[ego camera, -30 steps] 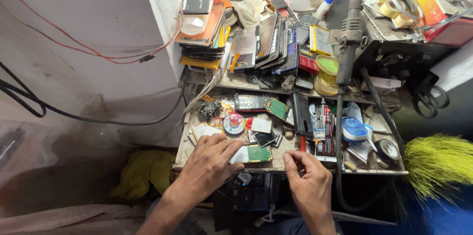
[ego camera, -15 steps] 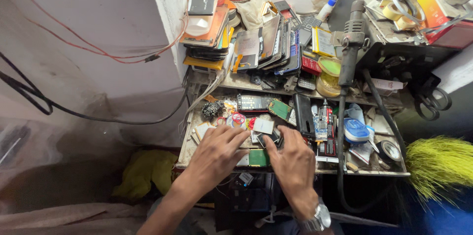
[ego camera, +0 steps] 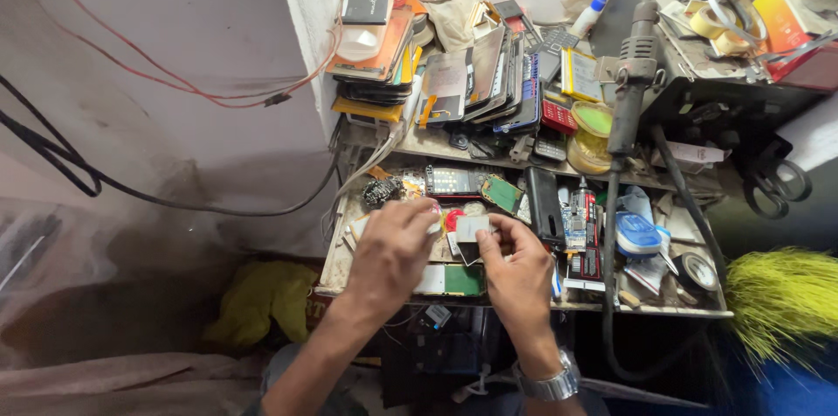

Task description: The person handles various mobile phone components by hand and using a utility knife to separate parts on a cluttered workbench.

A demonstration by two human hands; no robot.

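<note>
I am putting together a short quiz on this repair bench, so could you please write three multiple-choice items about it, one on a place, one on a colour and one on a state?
1. Where does the hot-air gun lie?
A. on the upper shelf, right of the stacked phones
B. on the floor
C. in the left hand

2. What colour is the brush at the right edge?
A. red
B. yellow-green
C. black

3. What is the right hand doing?
A. resting flat and empty
B. gripping scissors
C. pinching a small pale flat part

Answers:
1 A, its dark barrel slants across that shelf.
2 B, its bristles are yellow-green.
3 C, thumb and fingers close on the part, with the left hand beside it.
</note>
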